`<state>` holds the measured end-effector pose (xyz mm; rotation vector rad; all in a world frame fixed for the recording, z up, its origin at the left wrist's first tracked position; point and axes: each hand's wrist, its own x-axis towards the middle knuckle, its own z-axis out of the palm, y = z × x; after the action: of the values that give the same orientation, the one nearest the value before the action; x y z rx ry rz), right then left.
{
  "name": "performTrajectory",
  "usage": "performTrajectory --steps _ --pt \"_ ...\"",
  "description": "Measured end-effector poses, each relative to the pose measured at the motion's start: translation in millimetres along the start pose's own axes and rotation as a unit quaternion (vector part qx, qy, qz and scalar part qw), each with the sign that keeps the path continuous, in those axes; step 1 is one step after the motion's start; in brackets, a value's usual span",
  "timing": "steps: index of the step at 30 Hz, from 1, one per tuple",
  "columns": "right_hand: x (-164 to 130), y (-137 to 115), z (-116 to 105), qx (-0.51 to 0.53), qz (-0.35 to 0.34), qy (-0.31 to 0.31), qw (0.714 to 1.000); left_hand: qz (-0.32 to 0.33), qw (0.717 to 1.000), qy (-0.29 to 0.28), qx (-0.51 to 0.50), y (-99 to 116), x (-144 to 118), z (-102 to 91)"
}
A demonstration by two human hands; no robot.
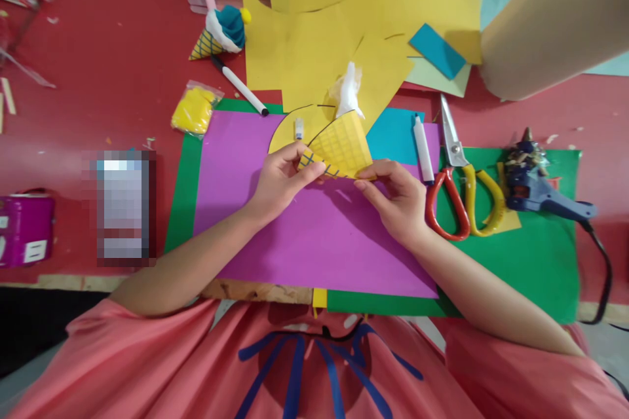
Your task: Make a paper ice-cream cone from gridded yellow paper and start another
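Both hands hold a yellow paper cone (pixel 344 144) drawn with a grid, above a purple sheet (pixel 314 236). My left hand (pixel 280 180) pinches the cone's pointed tip, and my right hand (pixel 396 193) grips its lower right edge. White tissue (pixel 350 91) sticks out of the cone's wide end. A yellow cut-out piece (pixel 289 134) lies just behind my left hand.
Scissors with red and yellow handles (pixel 459 190), a white marker (pixel 422 147) and a blue glue gun (pixel 540 193) lie on the green sheet (pixel 531 255) to the right. A finished paper cone (pixel 219 36), another marker (pixel 240 88), yellow paper (pixel 319 46) and a bag of yellow stuff (pixel 194 110) lie farther back.
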<state>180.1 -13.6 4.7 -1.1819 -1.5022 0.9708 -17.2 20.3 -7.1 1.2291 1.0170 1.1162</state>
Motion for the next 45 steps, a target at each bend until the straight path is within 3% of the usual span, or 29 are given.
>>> performTrajectory --steps 20,30,35,45 --pt "-0.5 2.8 0.9 0.005 0.021 0.025 0.999 -0.003 1.0 0.004 -0.029 -2.2 -0.3 -0.2" --pt "-0.9 5.0 2.5 0.032 0.017 0.017 0.999 0.029 0.999 0.036 0.025 -3.0 0.1 -0.7" --pt "-0.3 9.2 5.1 0.113 0.047 -0.036 0.992 0.043 0.994 0.0 0.099 10.2 -4.9 3.8" --pt "-3.1 9.9 2.9 0.078 0.067 -0.043 0.994 0.023 0.991 -0.048 0.123 12.6 -6.8 4.5"
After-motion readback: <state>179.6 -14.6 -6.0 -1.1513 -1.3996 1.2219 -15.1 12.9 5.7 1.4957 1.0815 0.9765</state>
